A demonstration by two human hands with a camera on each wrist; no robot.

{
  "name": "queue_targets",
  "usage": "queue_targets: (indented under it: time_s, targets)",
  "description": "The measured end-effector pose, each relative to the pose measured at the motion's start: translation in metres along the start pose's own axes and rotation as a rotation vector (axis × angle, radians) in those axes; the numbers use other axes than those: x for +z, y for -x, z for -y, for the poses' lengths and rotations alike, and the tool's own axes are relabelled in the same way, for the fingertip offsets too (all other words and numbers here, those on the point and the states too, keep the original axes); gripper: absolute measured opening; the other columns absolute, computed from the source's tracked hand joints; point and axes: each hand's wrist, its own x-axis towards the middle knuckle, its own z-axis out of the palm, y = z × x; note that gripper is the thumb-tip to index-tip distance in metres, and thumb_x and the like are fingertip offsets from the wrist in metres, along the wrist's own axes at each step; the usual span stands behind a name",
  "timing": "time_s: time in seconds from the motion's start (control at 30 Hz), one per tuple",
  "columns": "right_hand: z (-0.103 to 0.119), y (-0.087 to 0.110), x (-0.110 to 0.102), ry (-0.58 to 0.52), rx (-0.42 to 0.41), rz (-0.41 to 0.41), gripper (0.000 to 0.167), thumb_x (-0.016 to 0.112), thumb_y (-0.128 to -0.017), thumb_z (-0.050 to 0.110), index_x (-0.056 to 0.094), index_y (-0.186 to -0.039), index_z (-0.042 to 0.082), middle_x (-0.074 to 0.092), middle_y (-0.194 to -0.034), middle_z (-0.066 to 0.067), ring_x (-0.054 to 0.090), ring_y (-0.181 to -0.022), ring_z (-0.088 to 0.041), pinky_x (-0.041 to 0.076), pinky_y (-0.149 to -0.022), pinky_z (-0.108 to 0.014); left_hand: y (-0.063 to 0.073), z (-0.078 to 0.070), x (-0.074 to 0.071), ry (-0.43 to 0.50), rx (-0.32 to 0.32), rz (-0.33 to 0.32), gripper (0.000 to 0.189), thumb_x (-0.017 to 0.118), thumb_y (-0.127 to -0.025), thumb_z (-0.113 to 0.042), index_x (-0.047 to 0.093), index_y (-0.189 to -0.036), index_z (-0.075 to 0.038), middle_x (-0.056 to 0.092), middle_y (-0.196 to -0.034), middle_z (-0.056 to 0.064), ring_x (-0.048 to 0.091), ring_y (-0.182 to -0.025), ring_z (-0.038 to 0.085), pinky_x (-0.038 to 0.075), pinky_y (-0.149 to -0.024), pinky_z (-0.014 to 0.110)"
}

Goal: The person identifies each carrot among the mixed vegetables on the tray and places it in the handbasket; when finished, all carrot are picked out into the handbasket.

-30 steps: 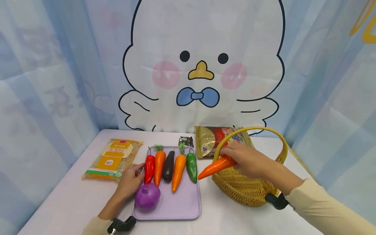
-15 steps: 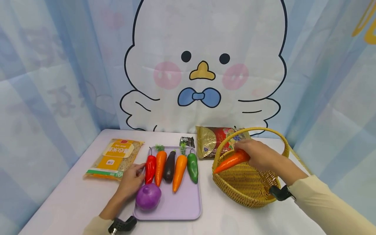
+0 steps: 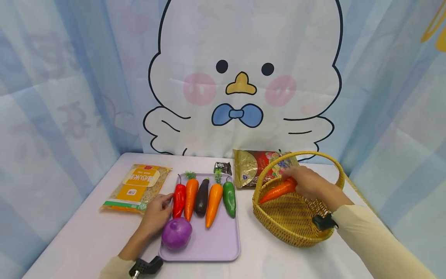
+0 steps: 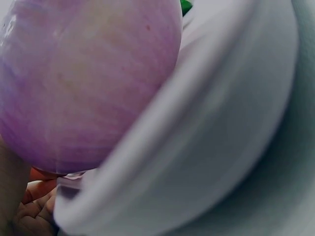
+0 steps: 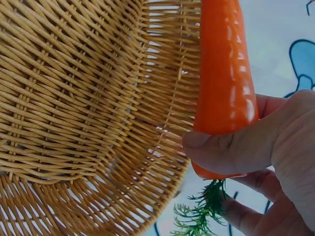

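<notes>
My right hand (image 3: 303, 182) grips an orange carrot (image 3: 278, 190) inside the handled wicker basket (image 3: 278, 228). In the right wrist view, my thumb and fingers hold the carrot's thick end (image 5: 224, 98), beside the basket's woven wall (image 5: 118, 123); its green top hangs below. My left hand (image 3: 156, 215) holds the left rim of the lilac tray (image 3: 216, 248), close to a red chili pepper (image 3: 179, 199). On the tray also lie two carrots (image 3: 191, 197), an eggplant (image 3: 201, 199), a green pepper (image 3: 229, 198) and a purple onion (image 3: 176, 233). The onion (image 4: 88, 83) hides much of the left wrist view.
Left of the tray lies a yellow bag of grain (image 3: 137, 188). Behind the basket, a gold and red packet (image 3: 252, 166) lies flat, and a small black packet (image 3: 222, 167) sits behind the tray. A curtain (image 3: 244, 46) hangs at the table's back.
My right hand has carried the carrot to the right, from over the basket's left rim down into the basket. My left hand stays at the tray.
</notes>
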Motion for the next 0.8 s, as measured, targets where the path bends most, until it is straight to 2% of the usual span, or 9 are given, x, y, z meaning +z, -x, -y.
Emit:
queue_targets:
  time_s: [0.23, 0.4, 0.8]
  targets:
    - [-0.011, -0.014, 0.015, -0.04, 0.067, 0.068, 0.042, 0.065, -0.079, -0.014, 0.076, -0.114, 0.007, 0.068, -0.109, -0.011, 0.055, -0.095, -0.03, 0.051, -0.088, -0.049, 0.001, 0.0, -0.001, 0.008, -0.019, 0.005, 0.052, 0.057, -0.087, -0.001, 0.058, -0.139, 0.003, 0.058, -0.105, 0.012, 0.051, -0.079, 0.02, 0.043, -0.061, 0.025]
    - [-0.016, -0.018, 0.028, -0.072, 0.103, 0.131, 0.039, 0.068, -0.081, -0.011, 0.077, -0.111, 0.011, 0.067, -0.103, -0.006, 0.054, -0.092, -0.028, 0.051, -0.083, -0.042, 0.001, -0.001, 0.0, 0.01, -0.024, 0.004, 0.052, 0.057, -0.088, -0.001, 0.058, -0.14, 0.002, 0.058, -0.104, 0.012, 0.05, -0.079, 0.02, 0.042, -0.06, 0.025]
    - [-0.019, -0.02, 0.041, -0.039, 0.116, 0.11, 0.046, 0.079, -0.075, -0.006, 0.072, -0.119, 0.004, 0.068, -0.108, -0.01, 0.056, -0.092, -0.028, 0.052, -0.091, -0.052, 0.001, 0.001, 0.001, 0.003, -0.016, -0.004, 0.051, 0.057, -0.088, 0.0, 0.058, -0.14, 0.003, 0.058, -0.103, 0.011, 0.049, -0.078, 0.019, 0.042, -0.06, 0.024]
